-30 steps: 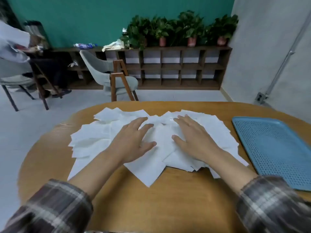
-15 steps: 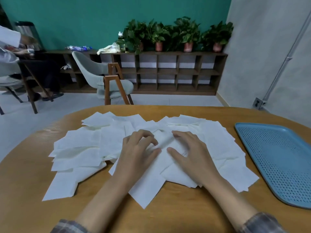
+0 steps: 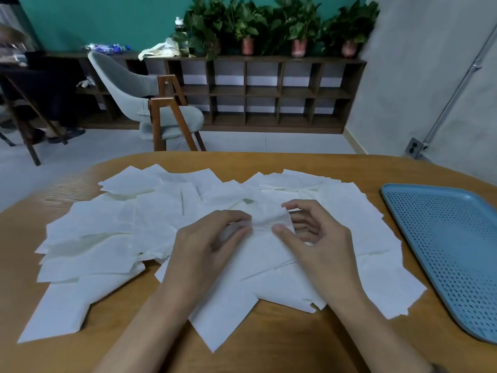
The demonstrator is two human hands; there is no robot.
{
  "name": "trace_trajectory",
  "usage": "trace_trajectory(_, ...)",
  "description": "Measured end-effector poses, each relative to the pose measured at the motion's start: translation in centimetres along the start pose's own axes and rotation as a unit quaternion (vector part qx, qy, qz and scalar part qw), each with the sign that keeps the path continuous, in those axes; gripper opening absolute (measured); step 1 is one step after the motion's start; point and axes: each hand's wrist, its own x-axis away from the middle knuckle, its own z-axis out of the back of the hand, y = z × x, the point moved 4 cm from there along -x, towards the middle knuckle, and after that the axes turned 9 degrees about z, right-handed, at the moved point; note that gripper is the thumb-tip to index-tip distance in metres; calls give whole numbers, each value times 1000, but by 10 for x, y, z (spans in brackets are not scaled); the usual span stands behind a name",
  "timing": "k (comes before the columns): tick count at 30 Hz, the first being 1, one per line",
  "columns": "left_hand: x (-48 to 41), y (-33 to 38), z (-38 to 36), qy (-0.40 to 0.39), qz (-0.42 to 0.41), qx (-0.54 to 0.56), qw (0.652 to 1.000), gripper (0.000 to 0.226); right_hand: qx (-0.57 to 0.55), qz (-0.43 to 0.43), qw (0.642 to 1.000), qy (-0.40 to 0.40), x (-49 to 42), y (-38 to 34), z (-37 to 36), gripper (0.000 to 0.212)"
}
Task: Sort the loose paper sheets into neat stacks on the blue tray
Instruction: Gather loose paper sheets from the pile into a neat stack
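Observation:
Several loose white paper sheets (image 3: 107, 238) lie overlapping in a wide spread across the middle of the round wooden table (image 3: 269, 345). A top sheet (image 3: 269, 219) in the centre is bunched up between my two hands. My left hand (image 3: 207, 246) pinches its left edge with curled fingers. My right hand (image 3: 314, 238) pinches its right edge between thumb and fingers. The blue perforated tray (image 3: 443, 238) sits at the right side of the table, with nothing on it, apart from the sheets.
Beyond the table stand a grey chair with wooden legs (image 3: 150, 103) and a low dark shelf (image 3: 255, 90) topped with potted plants (image 3: 269, 22). Another person's legs (image 3: 56, 103) show under a table at far left. A grey wall is at right.
Both hands lay flat on the sheets a second ago. Their fingers have curled inward and now pinch a central sheet, which has puckered up between them.

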Motion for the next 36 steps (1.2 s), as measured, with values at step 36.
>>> trace_trajectory(36,1,3,10,-94,201,177,959,14,-66,34,992,-105,3,-23,14,16)
